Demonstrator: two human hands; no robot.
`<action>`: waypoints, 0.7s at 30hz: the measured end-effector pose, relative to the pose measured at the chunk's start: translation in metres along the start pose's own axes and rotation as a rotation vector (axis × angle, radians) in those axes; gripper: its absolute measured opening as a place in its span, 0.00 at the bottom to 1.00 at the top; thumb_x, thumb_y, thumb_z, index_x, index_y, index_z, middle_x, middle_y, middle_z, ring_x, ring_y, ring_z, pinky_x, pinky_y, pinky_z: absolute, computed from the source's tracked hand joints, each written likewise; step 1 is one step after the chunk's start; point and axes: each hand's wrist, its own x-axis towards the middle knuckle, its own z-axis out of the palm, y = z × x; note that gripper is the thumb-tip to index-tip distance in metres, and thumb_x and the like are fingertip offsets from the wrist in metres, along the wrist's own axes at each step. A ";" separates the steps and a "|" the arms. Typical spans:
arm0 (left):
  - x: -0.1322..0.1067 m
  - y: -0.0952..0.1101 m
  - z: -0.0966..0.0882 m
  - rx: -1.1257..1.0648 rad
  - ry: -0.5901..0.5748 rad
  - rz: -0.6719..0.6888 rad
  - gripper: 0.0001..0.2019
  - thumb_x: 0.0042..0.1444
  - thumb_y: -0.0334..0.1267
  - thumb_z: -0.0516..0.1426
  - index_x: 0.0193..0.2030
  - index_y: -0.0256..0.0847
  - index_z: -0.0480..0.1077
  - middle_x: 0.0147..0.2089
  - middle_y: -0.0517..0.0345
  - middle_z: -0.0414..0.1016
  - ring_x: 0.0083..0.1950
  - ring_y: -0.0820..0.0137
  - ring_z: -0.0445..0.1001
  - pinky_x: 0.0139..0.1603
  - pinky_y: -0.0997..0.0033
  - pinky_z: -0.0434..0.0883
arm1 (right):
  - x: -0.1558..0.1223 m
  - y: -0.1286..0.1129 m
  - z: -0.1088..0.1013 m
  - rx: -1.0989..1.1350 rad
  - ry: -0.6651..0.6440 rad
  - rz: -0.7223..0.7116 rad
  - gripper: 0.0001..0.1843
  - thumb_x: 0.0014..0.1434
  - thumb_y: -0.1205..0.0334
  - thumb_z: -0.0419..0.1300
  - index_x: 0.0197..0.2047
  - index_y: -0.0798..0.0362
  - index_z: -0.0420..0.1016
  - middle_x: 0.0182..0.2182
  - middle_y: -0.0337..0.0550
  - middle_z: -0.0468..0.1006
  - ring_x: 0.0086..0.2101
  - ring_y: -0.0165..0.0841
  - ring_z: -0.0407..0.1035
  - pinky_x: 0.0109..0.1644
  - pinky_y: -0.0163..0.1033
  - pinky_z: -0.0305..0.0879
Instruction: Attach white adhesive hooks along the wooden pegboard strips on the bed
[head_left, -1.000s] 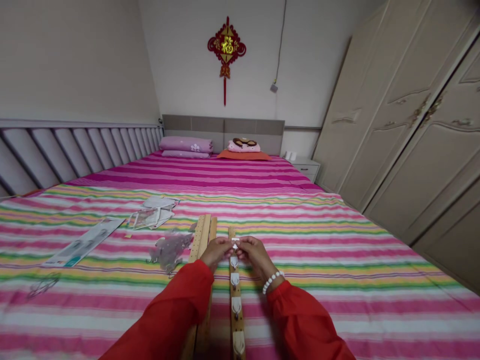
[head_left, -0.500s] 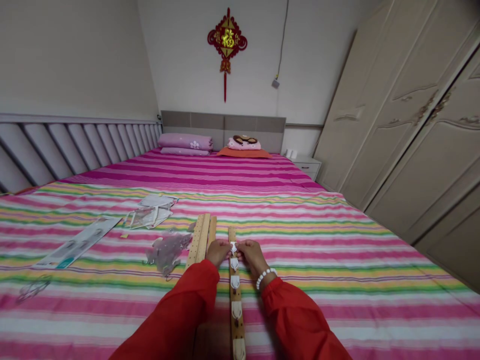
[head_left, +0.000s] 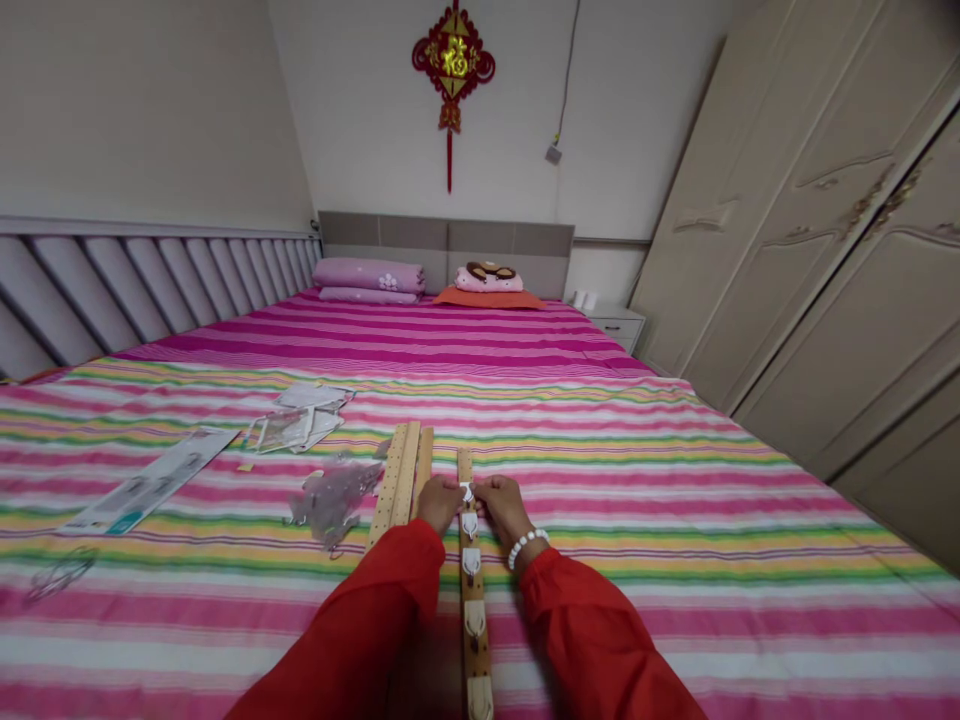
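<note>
A narrow wooden slat [head_left: 472, 590] with holes lies lengthwise on the striped bedsheet, with several white hooks fixed along it. My left hand [head_left: 439, 502] and my right hand [head_left: 501, 504] meet at its far end, both pinching one small white hook [head_left: 468, 492] against the wood. Their fingers are curled. Red sleeves cover both arms, and a white bead bracelet [head_left: 525, 546] sits on my right wrist. More wooden slats [head_left: 401, 485] lie side by side just left of my left hand.
A crumpled clear plastic bag [head_left: 334, 498] lies left of the slats. Farther left lie opened packaging [head_left: 300, 425] and a long printed card [head_left: 146, 488]. Pillows [head_left: 369, 277] sit at the headboard. A wardrobe [head_left: 840, 250] lines the right side, a padded wall panel the left.
Both hands have lowered the small white hook from just above the slat down onto its far end. The view has tilted slightly.
</note>
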 end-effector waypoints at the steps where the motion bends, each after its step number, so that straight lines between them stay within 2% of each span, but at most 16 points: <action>1: 0.000 0.000 0.000 0.002 0.005 -0.002 0.08 0.39 0.31 0.64 0.20 0.38 0.66 0.15 0.65 0.66 0.22 0.73 0.71 0.26 0.77 0.66 | 0.000 0.001 0.000 -0.002 0.002 -0.001 0.11 0.41 0.69 0.65 0.17 0.53 0.65 0.08 0.32 0.68 0.12 0.25 0.61 0.16 0.30 0.59; 13: -0.002 0.003 0.005 0.066 0.038 -0.021 0.10 0.44 0.26 0.61 0.26 0.40 0.62 0.18 0.68 0.66 0.20 0.75 0.69 0.25 0.77 0.67 | 0.000 0.005 0.001 -0.023 0.037 -0.001 0.10 0.42 0.68 0.64 0.19 0.51 0.64 0.09 0.32 0.68 0.12 0.26 0.62 0.16 0.30 0.59; 17: 0.002 0.001 0.006 0.134 0.019 -0.028 0.07 0.48 0.27 0.59 0.30 0.38 0.64 0.19 0.66 0.66 0.22 0.74 0.71 0.26 0.76 0.68 | -0.002 0.004 0.001 -0.049 0.051 0.007 0.12 0.43 0.68 0.63 0.18 0.51 0.62 0.07 0.31 0.66 0.10 0.24 0.57 0.13 0.29 0.53; 21: 0.014 -0.009 0.008 0.268 -0.049 -0.026 0.04 0.50 0.30 0.59 0.28 0.36 0.67 0.19 0.62 0.68 0.24 0.72 0.73 0.27 0.76 0.68 | 0.000 0.003 0.002 -0.086 0.061 0.015 0.12 0.42 0.69 0.62 0.16 0.51 0.61 0.05 0.30 0.63 0.08 0.23 0.53 0.11 0.29 0.47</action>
